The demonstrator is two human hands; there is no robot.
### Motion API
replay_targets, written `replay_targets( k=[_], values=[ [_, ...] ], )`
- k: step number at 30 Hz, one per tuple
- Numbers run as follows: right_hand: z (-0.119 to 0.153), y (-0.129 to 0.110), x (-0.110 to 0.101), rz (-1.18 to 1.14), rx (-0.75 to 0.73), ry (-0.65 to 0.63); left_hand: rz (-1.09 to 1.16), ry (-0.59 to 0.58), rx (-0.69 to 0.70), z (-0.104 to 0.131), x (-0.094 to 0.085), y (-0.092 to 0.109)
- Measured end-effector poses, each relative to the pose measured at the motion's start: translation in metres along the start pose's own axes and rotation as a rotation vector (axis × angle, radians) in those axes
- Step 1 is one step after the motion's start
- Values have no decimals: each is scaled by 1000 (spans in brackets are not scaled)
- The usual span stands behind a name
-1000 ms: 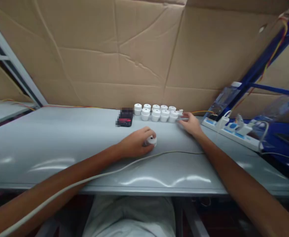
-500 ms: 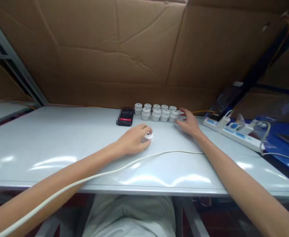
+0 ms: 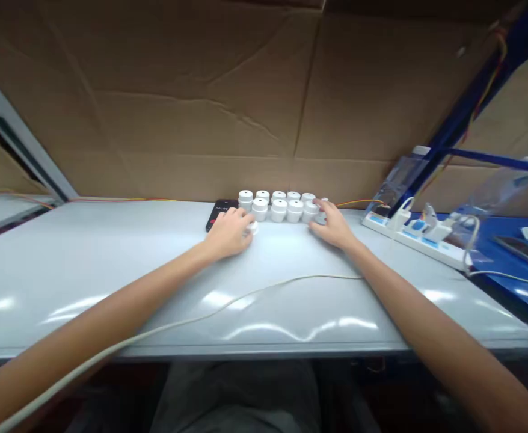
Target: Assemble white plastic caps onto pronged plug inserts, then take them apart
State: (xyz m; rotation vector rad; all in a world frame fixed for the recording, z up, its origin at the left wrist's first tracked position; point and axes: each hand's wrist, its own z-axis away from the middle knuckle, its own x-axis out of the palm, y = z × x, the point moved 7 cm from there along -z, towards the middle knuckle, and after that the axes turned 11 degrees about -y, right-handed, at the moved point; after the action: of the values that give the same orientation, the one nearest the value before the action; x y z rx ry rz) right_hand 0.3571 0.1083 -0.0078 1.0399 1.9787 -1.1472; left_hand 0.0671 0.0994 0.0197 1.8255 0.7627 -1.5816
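Several small white round capped containers stand upright in two rows against the cardboard. My left hand is closed on another white round container, just in front of the left end of the rows; the fingers hide most of it. My right hand is at the right end of the rows. Its thumb and fingers curve around a white round container there, mostly hidden by the hand. A black phone with a timer on its screen lies behind my left hand, partly covered by it.
Cardboard walls the back of the white table. A pale cable crosses the tabletop and passes over my left forearm. On the right, a power strip with plugs borders a blue surface holding another phone.
My left hand has moved away from me and to the left with its white container, towards the rows and the phone. My right hand stays at the right end. The camera view has shifted slightly.
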Motion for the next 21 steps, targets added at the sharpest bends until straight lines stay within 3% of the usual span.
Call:
replay_targets(
  k=[5, 9, 11, 13, 15, 17, 21],
  values=[
    [-1, -13, -7, 12, -73, 57, 82, 35, -30, 5, 0, -5],
    [5, -48, -28, 20, -188, 200, 278, -47, 101, 18, 3, 22],
    [11, -77, -28, -41, -309, 147, 304, -102, 164, 23, 3, 39],
    [16, -106, -14, -137, -402, -38, 269, -109, 159, 22, -1, 44],
    [23, -129, 0, -178, -464, -168, 217, -62, 100, 11, -11, 35],
    [26, -140, 13, -214, -479, -279, 164, 11, 0, -6, -22, 14],
    [24, -133, 18, -258, -403, -361, 60, 56, -144, -48, -32, -28]
  ],
)
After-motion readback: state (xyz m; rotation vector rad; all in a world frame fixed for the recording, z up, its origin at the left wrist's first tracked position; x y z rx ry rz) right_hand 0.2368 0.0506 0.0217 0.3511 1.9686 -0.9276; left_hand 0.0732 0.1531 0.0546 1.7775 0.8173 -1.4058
